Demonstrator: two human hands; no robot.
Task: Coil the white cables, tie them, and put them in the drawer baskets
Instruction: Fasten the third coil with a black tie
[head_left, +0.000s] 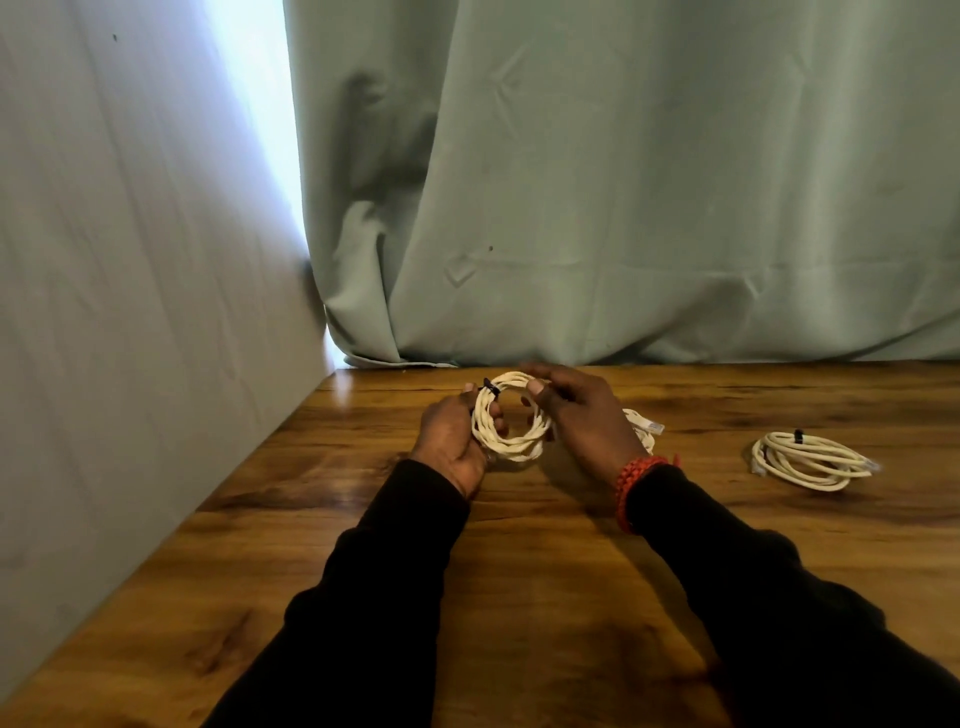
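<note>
Holding a coiled white braided cable (511, 421) just above the wooden worktop (519, 571), near its far edge by the pale green curtain (623, 182), the person works on the tie. The left hand (452, 441) wraps round the coil's left side, fingers curled through the loop, while the right hand (576, 410) pinches the top right of the coil between thumb and fingers. A small black tie (491, 389) already sits on the upper left of the coil, between the two hands.

The step in hand looks like finishing or checking that tie. To do it well, the left hand should keep all the loops bunched tight so none slips out, and the right hand should snug the tie until the strands cannot slide, with the connector ends tucked against the coil rather than dangling. One loose end with a clear plug (649, 426) shows just behind the right hand; whether it belongs to this coil I cannot tell.

A second white coiled cable with a black tie (810, 460) lies flat towards the right edge of the worktop, well apart. No drawer baskets are in view, so stowing is still to come.
</note>
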